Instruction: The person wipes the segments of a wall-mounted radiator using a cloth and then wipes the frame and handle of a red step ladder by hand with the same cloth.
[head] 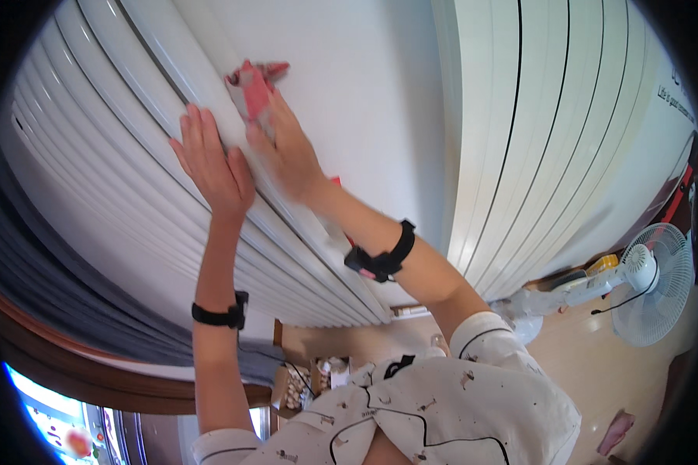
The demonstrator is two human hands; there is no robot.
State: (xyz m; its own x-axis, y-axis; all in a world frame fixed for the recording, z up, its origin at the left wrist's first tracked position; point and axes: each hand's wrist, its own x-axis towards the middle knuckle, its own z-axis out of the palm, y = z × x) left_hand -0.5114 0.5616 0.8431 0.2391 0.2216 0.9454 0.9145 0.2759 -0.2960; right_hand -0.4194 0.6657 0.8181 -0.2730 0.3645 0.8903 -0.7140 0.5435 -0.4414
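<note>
My left hand (218,165) lies flat against the white tubes of a column radiator (171,52), holding nothing, its thumb and little finger spread. To its right, my right hand (288,154) holds a crumpled pink and grey cloth (256,96) at the edge of the radiator, beside the white wall (360,104). The right hand is slightly blurred. Part of the cloth sticks out beyond the fingertips. A small red thing (335,181) shows behind my right forearm; what it is I cannot tell.
A second white radiator (512,128) stands to the right. Beyond it is a white electric fan (645,279). Dark grey curtains (93,290) hang at the left. Cardboard boxes (282,389) with small pale items sit low by my body. A pink cloth (615,431) lies on the floor.
</note>
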